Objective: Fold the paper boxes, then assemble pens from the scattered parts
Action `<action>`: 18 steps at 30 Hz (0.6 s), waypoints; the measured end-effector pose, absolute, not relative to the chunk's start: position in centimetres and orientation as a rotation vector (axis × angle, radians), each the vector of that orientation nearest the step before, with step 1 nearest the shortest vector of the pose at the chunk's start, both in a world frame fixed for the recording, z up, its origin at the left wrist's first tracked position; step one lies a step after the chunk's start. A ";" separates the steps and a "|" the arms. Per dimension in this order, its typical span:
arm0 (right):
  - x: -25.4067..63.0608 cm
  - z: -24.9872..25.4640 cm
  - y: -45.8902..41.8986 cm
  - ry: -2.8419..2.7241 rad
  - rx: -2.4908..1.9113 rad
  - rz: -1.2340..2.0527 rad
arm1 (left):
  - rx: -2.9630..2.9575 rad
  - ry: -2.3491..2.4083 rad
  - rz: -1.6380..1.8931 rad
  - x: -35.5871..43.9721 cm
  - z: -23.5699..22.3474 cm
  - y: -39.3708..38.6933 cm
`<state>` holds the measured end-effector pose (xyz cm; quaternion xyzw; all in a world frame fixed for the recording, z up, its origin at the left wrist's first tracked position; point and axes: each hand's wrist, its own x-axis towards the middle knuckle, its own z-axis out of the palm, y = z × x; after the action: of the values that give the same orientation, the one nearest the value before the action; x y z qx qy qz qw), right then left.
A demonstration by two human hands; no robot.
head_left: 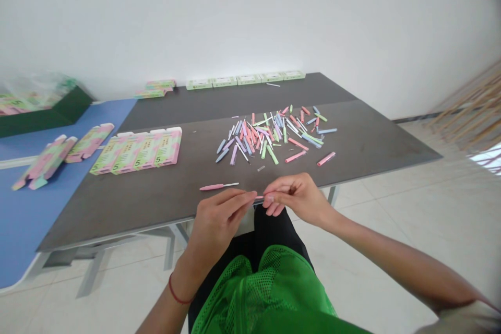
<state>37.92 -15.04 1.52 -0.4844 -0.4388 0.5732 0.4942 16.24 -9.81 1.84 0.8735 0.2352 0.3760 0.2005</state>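
Note:
My left hand (pixel 219 219) and my right hand (pixel 291 195) meet at the near edge of the dark table (pixel 136 198). Their fingertips pinch together on a small pink pen part (pixel 259 198), mostly hidden by the fingers. A pink pen with a thin white tip (pixel 217 186) lies on the table just left of my hands. Further back sits a loose pile of pastel pen parts (pixel 274 133) in pink, green, blue and lilac.
Flat pastel cartons (pixel 139 150) lie in a row at the table's left, more of them (pixel 58 154) on the blue table beside it. Green boxes (pixel 245 79) line the far edge by the wall. A green mesh bag (pixel 266 292) rests on my lap.

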 end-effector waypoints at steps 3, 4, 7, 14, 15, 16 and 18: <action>37.8 1.3 -14.9 -0.970 -1.169 1.430 | 2.444 0.695 1.098 16.5 1.6 -10.0; 37.7 1.1 -14.8 -0.947 -1.160 1.448 | 2.451 0.690 1.096 16.6 1.6 -10.1; 37.8 0.5 -14.5 -0.859 -1.129 1.554 | 2.468 0.650 1.089 16.6 1.5 -10.0; 37.7 -0.3 -14.3 -0.836 -1.088 1.577 | 2.437 0.656 1.124 16.6 1.6 -10.1; 37.7 -0.2 -14.3 -0.860 -1.082 1.559 | 2.427 0.666 1.134 16.7 1.6 -10.1; 37.7 -0.2 -14.3 -0.883 -1.078 1.542 | 2.416 0.677 1.140 16.7 1.6 -10.2; 37.7 -0.1 -14.4 -0.918 -1.076 1.506 | 2.396 0.687 1.129 16.7 1.5 -10.2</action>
<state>37.69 -14.38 -0.11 -0.4474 -0.3817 0.6261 0.5120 16.73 -10.21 1.55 0.8577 0.2460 0.4042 0.2010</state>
